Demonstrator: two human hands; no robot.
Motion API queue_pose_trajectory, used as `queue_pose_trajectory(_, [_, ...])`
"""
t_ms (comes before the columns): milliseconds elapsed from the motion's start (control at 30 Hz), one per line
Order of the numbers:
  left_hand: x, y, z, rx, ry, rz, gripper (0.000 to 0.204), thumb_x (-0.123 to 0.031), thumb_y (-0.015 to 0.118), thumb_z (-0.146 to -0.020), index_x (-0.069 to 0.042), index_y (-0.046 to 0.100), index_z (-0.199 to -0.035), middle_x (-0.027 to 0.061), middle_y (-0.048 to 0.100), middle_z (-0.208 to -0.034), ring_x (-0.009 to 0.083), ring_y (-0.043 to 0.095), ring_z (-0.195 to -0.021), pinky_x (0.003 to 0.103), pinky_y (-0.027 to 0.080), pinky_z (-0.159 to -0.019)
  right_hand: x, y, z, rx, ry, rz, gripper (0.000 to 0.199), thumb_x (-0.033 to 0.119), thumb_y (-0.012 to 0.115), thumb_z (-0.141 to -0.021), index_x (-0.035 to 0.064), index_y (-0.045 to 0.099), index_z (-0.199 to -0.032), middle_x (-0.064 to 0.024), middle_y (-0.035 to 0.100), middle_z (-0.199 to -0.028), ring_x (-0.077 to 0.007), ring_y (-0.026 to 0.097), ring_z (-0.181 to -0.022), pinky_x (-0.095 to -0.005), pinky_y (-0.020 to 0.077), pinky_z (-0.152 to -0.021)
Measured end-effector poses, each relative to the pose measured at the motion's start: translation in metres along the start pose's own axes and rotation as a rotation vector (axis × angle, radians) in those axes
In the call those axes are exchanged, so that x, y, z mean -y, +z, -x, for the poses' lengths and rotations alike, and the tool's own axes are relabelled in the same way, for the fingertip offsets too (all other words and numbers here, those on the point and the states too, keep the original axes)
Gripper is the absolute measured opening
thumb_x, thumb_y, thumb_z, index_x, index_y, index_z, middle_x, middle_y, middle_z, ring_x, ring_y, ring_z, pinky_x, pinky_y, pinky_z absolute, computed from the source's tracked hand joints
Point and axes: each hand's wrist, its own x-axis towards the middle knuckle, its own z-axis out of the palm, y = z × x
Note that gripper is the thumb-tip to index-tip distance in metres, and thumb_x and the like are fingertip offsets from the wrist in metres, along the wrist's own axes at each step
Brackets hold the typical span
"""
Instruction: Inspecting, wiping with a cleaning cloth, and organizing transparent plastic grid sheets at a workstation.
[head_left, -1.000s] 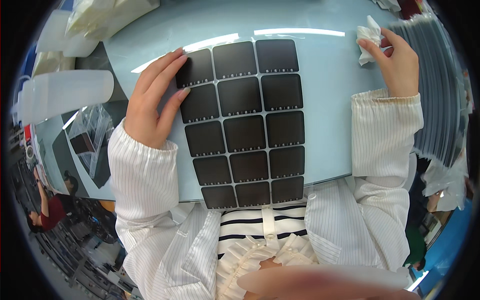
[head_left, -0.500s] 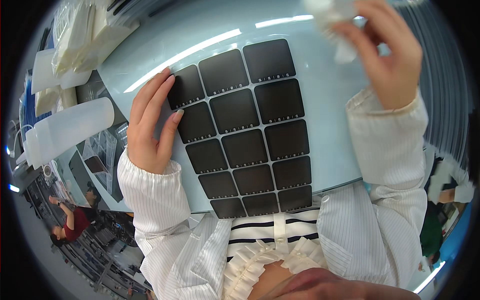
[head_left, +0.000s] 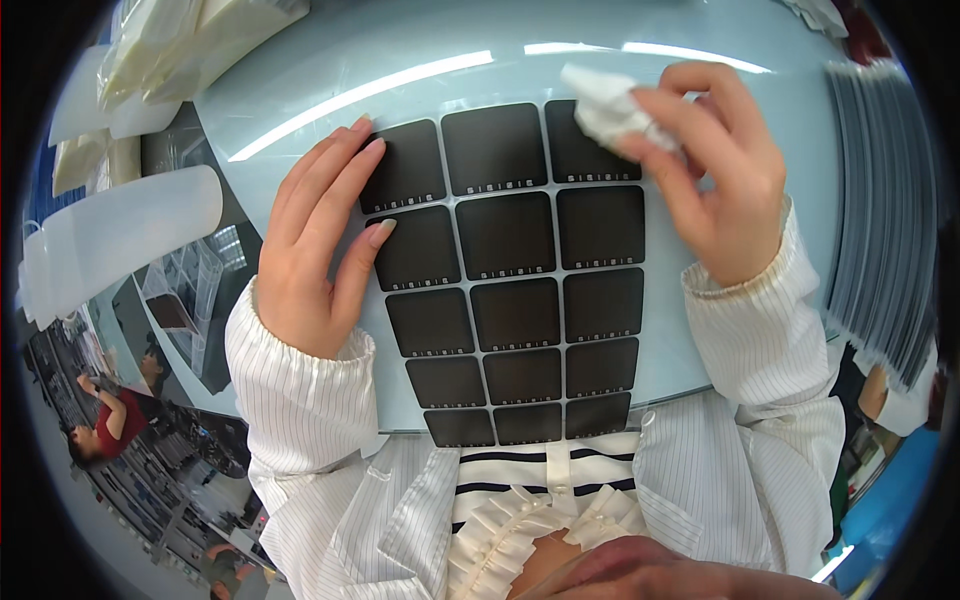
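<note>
A transparent sheet printed with rows of dark rounded rectangles [head_left: 505, 235] lies on the pale glossy table in front of me. My left hand [head_left: 325, 230] rests flat at the sheet's upper left corner, its fingertips on the leftmost dark panels. In my right hand [head_left: 715, 170] is a crumpled white wipe [head_left: 610, 105], pinched between thumb and fingers. The wipe overlaps the top right panel and hides part of it; whether it presses on the surface I cannot tell.
At the right edge stands a thick stack of grey sheets [head_left: 885, 220]. A translucent white bottle [head_left: 130, 235] lies at the left, beside a clear plastic box [head_left: 190, 295]. Plastic-wrapped cream packets [head_left: 165, 50] sit at the far left. Another person [head_left: 110, 420] works in the left background.
My right hand has come nearer and to the left, bringing the wipe from beyond the sheet over its top right panel. My left hand stays on the corner.
</note>
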Motion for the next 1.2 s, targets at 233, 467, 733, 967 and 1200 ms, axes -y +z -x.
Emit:
queue_pose_trajectory(233, [0.002, -0.003, 0.003, 0.024, -0.024, 0.040, 0.049, 0.006, 0.057, -0.075, 0.003, 0.052, -0.124, 0.0178, 0.049, -0.132, 0.0347, 0.044, -0.125, 0.040, 0.034, -0.104, 0.016, 0.025, -0.010, 0.037, -0.079, 0.018, 0.035, -0.005, 0.073, -0.066, 0.0035, 0.065, -0.099, -0.0095, 0.056, -0.093, -0.0149, 0.052, -0.056, -0.0254, 0.0437, -0.050])
queue_pose_trajectory(467, [0.001, -0.001, 0.004, 0.014, -0.017, 0.026, 0.049, 0.005, 0.057, -0.076, 0.002, 0.052, -0.125, 0.0173, 0.049, -0.133, 0.0339, 0.044, -0.125, 0.040, 0.035, -0.104, 0.028, 0.026, -0.003, 0.123, -0.105, -0.023, 0.025, 0.001, 0.072, -0.071, 0.0028, 0.066, -0.095, -0.0094, 0.056, -0.089, -0.0143, 0.054, -0.054, -0.0241, 0.0425, -0.048])
queue_pose_trajectory(733, [0.004, 0.000, 0.005, -0.013, 0.029, 0.024, 0.047, 0.002, 0.061, -0.077, 0.002, 0.053, -0.123, 0.0145, 0.051, -0.130, 0.0329, 0.046, -0.122, 0.039, 0.039, -0.101, 0.043, 0.020, -0.007, 0.188, -0.088, 0.008, 0.021, -0.001, 0.070, -0.071, 0.0022, 0.065, -0.091, -0.0090, 0.058, -0.088, -0.0188, 0.059, -0.055, -0.0281, 0.0460, -0.050])
queue_pose_trajectory(967, [0.002, 0.000, 0.005, -0.018, 0.006, 0.041, 0.048, 0.002, 0.061, -0.077, 0.000, 0.053, -0.124, 0.0146, 0.051, -0.130, 0.0322, 0.046, -0.123, 0.039, 0.038, -0.102, 0.025, 0.029, -0.003, 0.030, -0.144, -0.003, 0.022, 0.007, 0.072, -0.072, 0.0057, 0.067, -0.093, -0.0081, 0.060, -0.091, -0.0221, 0.061, -0.060, -0.0303, 0.0481, -0.052])
queue_pose_trajectory(1200, [0.000, -0.002, 0.004, -0.014, -0.004, 0.064, 0.048, 0.005, 0.060, -0.076, 0.002, 0.053, -0.123, 0.0165, 0.051, -0.130, 0.0328, 0.047, -0.123, 0.038, 0.038, -0.102, -0.006, -0.022, -0.030, -0.208, 0.173, 0.456, 0.016, 0.006, 0.069, -0.072, -0.0019, 0.066, -0.086, -0.0133, 0.057, -0.076, -0.0266, 0.060, -0.065, -0.0321, 0.0452, -0.058])
